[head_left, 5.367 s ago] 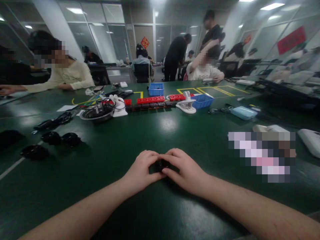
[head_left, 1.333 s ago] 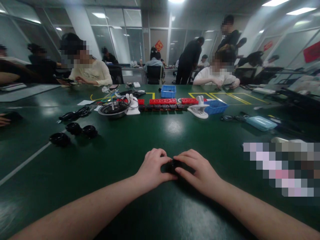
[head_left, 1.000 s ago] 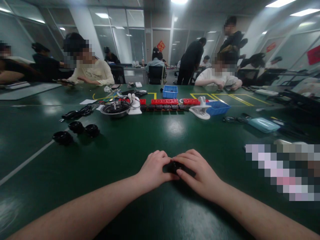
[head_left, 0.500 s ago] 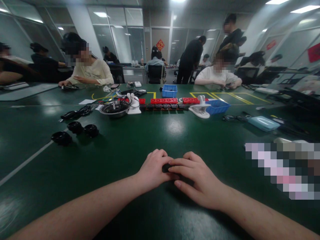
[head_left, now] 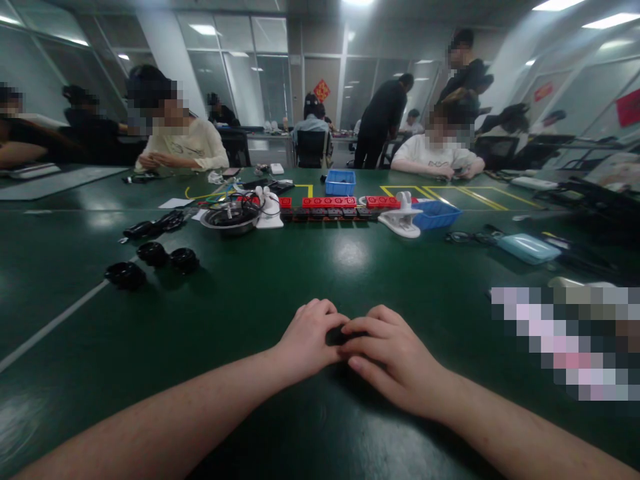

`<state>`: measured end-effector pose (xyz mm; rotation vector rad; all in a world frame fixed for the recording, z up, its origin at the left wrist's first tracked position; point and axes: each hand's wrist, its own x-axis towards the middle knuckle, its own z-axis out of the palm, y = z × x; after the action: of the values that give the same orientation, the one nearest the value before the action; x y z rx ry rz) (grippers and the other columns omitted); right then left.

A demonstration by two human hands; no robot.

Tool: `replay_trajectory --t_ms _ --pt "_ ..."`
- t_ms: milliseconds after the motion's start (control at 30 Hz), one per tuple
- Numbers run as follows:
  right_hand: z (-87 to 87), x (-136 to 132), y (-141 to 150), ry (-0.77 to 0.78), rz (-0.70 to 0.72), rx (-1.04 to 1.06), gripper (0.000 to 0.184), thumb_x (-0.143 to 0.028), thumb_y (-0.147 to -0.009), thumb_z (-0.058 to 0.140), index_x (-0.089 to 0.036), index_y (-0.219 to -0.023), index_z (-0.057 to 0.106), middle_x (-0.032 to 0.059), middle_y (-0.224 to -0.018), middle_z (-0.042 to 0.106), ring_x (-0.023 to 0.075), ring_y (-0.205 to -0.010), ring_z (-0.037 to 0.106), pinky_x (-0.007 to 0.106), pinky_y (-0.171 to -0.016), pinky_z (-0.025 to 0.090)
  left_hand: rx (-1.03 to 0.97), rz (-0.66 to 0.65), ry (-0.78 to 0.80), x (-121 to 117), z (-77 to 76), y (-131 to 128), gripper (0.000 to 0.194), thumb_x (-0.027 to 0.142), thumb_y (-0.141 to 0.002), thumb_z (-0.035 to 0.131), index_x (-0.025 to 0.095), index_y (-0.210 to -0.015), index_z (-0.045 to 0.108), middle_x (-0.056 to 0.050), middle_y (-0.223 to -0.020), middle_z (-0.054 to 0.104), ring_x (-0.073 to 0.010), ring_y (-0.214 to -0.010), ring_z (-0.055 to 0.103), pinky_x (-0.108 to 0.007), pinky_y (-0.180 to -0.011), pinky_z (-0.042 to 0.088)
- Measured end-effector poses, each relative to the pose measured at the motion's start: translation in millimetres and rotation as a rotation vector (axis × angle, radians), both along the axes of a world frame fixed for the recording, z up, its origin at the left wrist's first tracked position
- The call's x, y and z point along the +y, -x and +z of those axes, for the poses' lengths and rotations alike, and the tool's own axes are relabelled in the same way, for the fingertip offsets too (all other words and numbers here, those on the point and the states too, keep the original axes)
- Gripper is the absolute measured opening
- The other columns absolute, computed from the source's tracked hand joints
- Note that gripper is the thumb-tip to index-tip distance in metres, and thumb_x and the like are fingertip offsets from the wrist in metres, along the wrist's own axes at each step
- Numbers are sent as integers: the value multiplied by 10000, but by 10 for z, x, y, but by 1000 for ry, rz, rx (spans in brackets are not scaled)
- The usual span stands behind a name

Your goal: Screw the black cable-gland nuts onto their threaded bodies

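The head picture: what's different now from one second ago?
The right hand has stretched its fingers over the black piece and lowered its thumb, so less of the piece shows. At the back left, the person in cream has let go of a dark thing, now on the table. The left hand, three black cups and blue bins look the same.

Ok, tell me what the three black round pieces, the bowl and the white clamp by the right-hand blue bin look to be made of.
Three black round pieces: probably plastic, glossy; they throw small highlights, though lacquered metal could look alike.
Bowl: likely metal, smooth; grey gleam along its edge.
White clamp: apparently moulded plastic; even colour, rounded edges, soft sheen.
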<state>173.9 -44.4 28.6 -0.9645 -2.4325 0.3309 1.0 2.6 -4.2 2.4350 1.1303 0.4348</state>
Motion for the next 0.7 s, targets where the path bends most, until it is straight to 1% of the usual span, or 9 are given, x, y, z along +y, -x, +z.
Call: replay_trajectory --t_ms 133,233,333,433,500,633,700 --pt "36 -27 -7 -13 41 -16 237 -230 -868 414 -173 -845 643 50 -850 628 161 -758 476 336 -694 368 -8 2 -3 4 -14 -1 214 329 -694 634 229 -883 631 -12 -887 518 -185 -851 453 -323 -749 376" --pt "42 -30 -14 -30 56 -22 272 -212 -874 390 -154 -750 625 36 -712 608 139 -658 467 325 -659 353 -9 -2 4 6 -11 2 232 325 -693 640 233 -906 629 -8 -889 521 -184 -851 457 -324 -750 374" --pt "40 -27 -20 -55 40 -22 315 -199 -874 378 -149 -643 586 21 -611 568 121 -578 438 314 -633 347 -13 -7 7 4 2 5 260 375 -703 639 236 -923 624 -10 -896 520 -187 -854 458 -327 -750 374" --pt "29 -4 -36 -86 -34 -19 362 -199 -876 370 -156 -560 542 13 -556 536 113 -535 404 307 -613 342 -9 -13 16 3 22 9 301 446 -709 630 234 -923 622 -12 -882 517 -189 -845 458 -326 -739 373" --pt "17 28 -58 -77 -93 -34 383 -213 -885 360 -158 -546 530 11 -537 527 115 -531 401 305 -606 338 -11 -17 25 3 34 13 316 471 -704 632 233 -911 623 -8 -867 517 -187 -835 459 -323 -726 371" --pt "-4 105 -113 -2 -200 -91 417 -286 -911 315 -155 -588 544 27 -564 546 140 -591 441 309 -613 349 -14 -19 27 9 39 22 330 469 -691 650 230 -918 620 -7 -869 525 -186 -829 463 -322 -720 367" --pt "-17 131 -131 36 -238 -111 410 -311 -914 300 -151 -667 586 44 -637 580 158 -651 468 320 -641 369 -7 -25 20 14 31 23 351 477 -688 650 231 -936 618 -9 -877 527 -190 -833 464 -327 -724 367"
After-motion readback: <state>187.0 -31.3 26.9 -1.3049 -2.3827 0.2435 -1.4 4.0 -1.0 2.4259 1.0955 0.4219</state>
